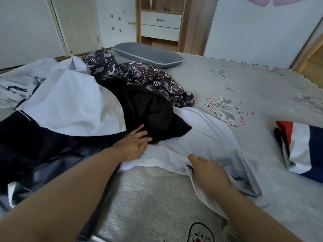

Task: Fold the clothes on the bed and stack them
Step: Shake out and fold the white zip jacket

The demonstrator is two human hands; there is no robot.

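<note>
A white garment [208, 137] lies spread and wrinkled on the grey bed [253, 84] in front of me. My right hand [208, 170] pinches a bunched fold of it near its front edge. My left hand [134, 143] rests flat with fingers spread where the white garment meets a black garment [148, 105]. Behind lie another white garment [73, 102], a dark patterned one [139, 74] and a dark navy one [31, 140] at the left. A folded red, white and navy garment [298, 147] sits at the right.
A grey pillow [148, 54] lies at the far side of the bed. Beyond it stand a wooden cabinet with white drawers [160, 25] and a white door [76, 23]. The bed's printed cover shows bare at the front [148, 206] and right.
</note>
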